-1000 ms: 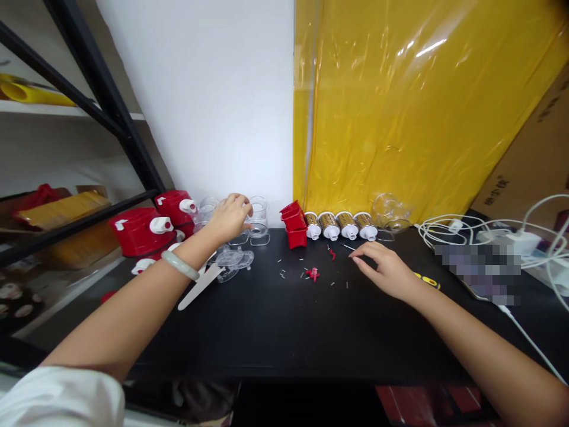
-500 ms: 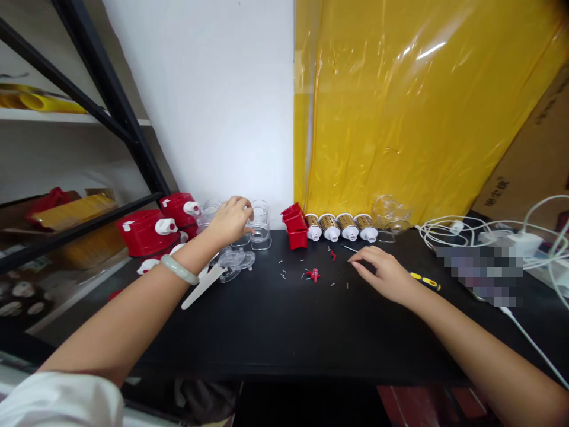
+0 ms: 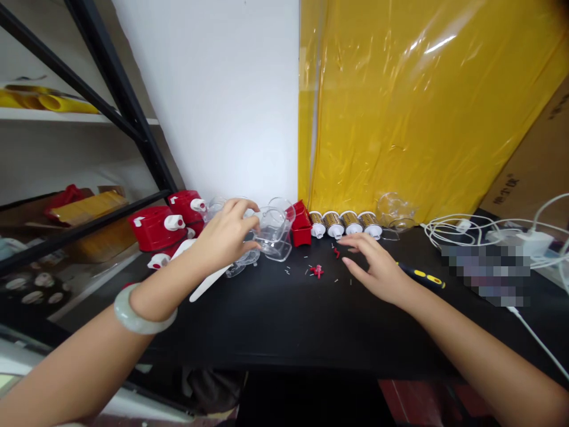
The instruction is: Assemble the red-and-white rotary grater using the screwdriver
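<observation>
Head view: with bent fingers [image 3: 254,223] and thumb of the left hand [image 3: 224,234], palm down and only narrowly parted, pinching a clear container [image 3: 276,232] by its left side. Held tilted just right of those fingertips, beside the red boxes [image 3: 303,230]. With the right hand [image 3: 376,267], spreading fingers loosely over the desk [image 3: 284,332] (nothing visibly gripped), near white-ended cylinders [image 3: 351,222] and a yellow-and-black handle [image 3: 424,275].
</observation>
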Demonstrator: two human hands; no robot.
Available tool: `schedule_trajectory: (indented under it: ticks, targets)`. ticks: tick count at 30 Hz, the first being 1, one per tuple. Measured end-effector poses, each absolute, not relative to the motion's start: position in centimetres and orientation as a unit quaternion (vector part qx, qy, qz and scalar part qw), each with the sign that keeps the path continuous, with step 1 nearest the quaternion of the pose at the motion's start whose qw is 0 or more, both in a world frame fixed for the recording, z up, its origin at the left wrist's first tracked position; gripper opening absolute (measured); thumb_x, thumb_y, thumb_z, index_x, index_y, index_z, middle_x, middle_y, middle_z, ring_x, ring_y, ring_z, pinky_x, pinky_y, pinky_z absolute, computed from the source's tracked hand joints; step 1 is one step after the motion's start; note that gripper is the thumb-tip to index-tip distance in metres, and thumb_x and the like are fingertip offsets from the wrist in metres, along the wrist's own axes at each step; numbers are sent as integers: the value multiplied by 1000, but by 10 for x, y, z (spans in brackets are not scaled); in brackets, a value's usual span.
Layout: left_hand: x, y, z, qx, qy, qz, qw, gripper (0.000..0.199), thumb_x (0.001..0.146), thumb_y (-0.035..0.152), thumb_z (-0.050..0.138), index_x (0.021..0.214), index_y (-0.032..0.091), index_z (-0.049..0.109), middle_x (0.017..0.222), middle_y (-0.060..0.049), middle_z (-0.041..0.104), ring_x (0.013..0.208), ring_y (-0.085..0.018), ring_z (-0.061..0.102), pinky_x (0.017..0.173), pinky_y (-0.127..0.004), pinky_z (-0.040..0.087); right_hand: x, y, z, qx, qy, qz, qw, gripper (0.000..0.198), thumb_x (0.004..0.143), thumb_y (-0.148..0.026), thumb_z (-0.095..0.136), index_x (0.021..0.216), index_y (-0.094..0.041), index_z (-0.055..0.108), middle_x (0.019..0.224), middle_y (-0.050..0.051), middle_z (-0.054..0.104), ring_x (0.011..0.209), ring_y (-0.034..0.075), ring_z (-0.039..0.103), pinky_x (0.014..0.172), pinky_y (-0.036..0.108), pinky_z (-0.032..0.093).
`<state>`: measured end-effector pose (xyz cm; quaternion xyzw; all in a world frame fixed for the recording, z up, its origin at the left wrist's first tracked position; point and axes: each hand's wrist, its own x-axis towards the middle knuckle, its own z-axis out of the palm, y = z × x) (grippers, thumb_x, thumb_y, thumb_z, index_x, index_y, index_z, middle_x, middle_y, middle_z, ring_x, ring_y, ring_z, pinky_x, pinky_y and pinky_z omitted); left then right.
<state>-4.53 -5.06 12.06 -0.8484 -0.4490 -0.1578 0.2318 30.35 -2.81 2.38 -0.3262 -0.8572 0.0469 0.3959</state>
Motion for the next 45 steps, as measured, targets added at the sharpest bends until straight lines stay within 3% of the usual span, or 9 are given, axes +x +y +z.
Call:
schedule_trajectory:
  ticks: [5,9,13,18,23,26,31,38,45]
  targets:
    - [-25,-78,120,-891,-400,-168,136,25,78,43,79,89,22,68,128,-10,51,117,-32,48,97,-49,47,261,-42,53,-271,-861,79,423,77,87,-34,69,153,-32,29,156,13,35,147,32,33,113,57,39]
    - [-20,-86,117,-913,-356,-165,108,19,82,39,75,92,24,70,128,-9,50,120,-31,46,97,-47,47,247,-42,62,-228,-895,103,371,92,75,-43,81,153,-33,32,154,11,42,145,33,36,116,57,34]
    - [-17,-85,110,-928,-318,-175,87,15,86,36,71,94,24,70,127,-10,52,121,-31,45,100,-48,45,241,-44,61,-229,-902,125,343,87,72,-41,83,148,-30,42,139,11,57,129,31,54,109,51,43]
    - [-19,-79,98,-928,-315,-178,83,17,88,36,69,101,25,68,133,-12,51,124,-33,45,103,-53,43,235,-52,58,-286,-881,110,360,83,67,-43,86,140,-28,50,130,10,61,122,32,58,101,50,48]
    - [-44,-64,88,-912,-361,-180,77,55,88,32,69,138,30,46,147,-13,42,136,-32,39,110,-54,39,231,-59,59,-326,-854,110,391,76,65,-47,87,131,-28,56,123,10,64,116,32,62,95,49,51]
    - [-70,-48,80,-880,-435,-175,79,75,86,36,71,149,25,32,145,-14,46,134,-30,43,109,-48,41,230,-63,58,-333,-858,98,379,74,64,-45,88,129,-28,56,122,9,65,114,32,62,93,47,51]
    - [-107,-34,67,-829,-552,-21,89,43,90,37,61,129,18,61,125,-14,66,117,-31,61,98,-42,48,228,-64,55,-355,-852,76,379,69,65,-46,88,124,-28,58,118,9,66,109,32,64,90,47,51]
    - [-107,-38,44,-799,-590,40,104,50,94,39,54,140,18,54,138,-16,63,117,-32,65,95,-39,49,221,-53,50,-358,-851,55,379,64,66,-45,87,120,-24,60,117,9,65,111,32,62,93,49,49]
    - [-95,-43,35,-779,-613,48,121,34,92,20,49,123,17,62,104,-16,76,96,-32,72,83,-39,51,221,-54,48,-349,-857,44,377,59,71,-46,84,120,-25,59,117,9,65,111,31,63,94,49,49]
